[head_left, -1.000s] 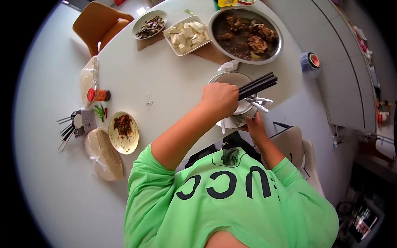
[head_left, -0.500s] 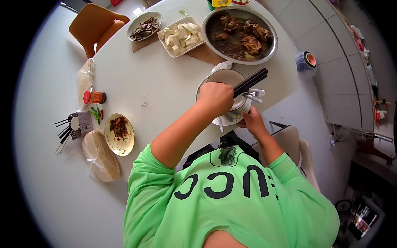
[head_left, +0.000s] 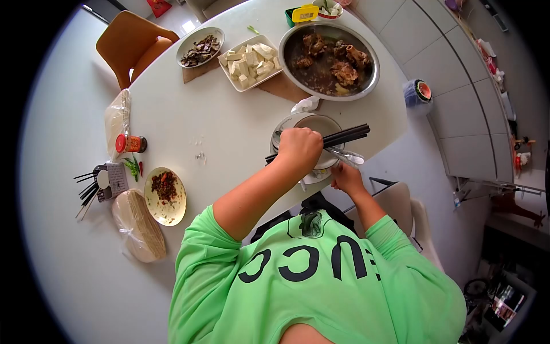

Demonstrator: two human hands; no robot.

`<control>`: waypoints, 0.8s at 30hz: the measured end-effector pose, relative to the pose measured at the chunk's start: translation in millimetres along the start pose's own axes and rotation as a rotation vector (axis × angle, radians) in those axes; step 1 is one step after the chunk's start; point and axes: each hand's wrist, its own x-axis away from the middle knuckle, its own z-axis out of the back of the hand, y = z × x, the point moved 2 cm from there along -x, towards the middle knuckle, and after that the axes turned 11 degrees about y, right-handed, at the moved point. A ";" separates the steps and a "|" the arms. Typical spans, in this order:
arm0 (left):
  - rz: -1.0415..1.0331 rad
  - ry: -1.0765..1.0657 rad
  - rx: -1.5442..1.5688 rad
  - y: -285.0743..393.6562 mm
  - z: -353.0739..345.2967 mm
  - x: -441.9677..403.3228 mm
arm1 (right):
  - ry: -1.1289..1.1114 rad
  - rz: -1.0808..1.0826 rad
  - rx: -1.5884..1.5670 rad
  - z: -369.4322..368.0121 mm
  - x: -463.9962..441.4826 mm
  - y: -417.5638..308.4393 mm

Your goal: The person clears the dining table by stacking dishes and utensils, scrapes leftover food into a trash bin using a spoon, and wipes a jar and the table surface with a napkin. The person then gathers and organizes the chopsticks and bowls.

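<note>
My left hand [head_left: 301,148] is closed around a bundle of black chopsticks [head_left: 346,135], which lies slantwise over a white bowl [head_left: 326,122]. The chopsticks stick out on both sides of the fist. Metal spoons [head_left: 348,156] rest at the bowl's right side, their handles pointing right. Below the bowl shows a patterned plate [head_left: 317,175]. My right hand [head_left: 347,178] has its fingers curled at the plate's right edge, just under the spoons; its fingertips are partly hidden. More stacked dishes show behind my left hand, which covers part of them.
A metal basin of meat in broth [head_left: 366,86], a tray of white cubes [head_left: 244,86] and a plate of dark food [head_left: 216,34] stand at the back. Left are a red-lidded jar [head_left: 134,143], a yellowish plate [head_left: 179,214] and wrapped packages [head_left: 139,225].
The chopsticks have tilted flatter, and their other ends now show left of my left hand. My right hand sits slightly lower in view, its fingers more curled. The whole view has shifted a little.
</note>
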 end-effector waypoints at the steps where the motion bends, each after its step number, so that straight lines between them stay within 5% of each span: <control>1: 0.005 0.013 -0.013 0.5 0.3 -0.6 | 0.011 -0.011 0.008 2.9 2.7 -3.0; 8: 0.014 0.090 0.001 0.6 4.3 0.6 | 0.184 0.099 -0.064 19.4 -7.0 11.9; 24: 0.061 0.270 -0.064 -3.2 -4.8 10.2 | 0.135 -0.060 -0.418 29.2 -2.2 22.1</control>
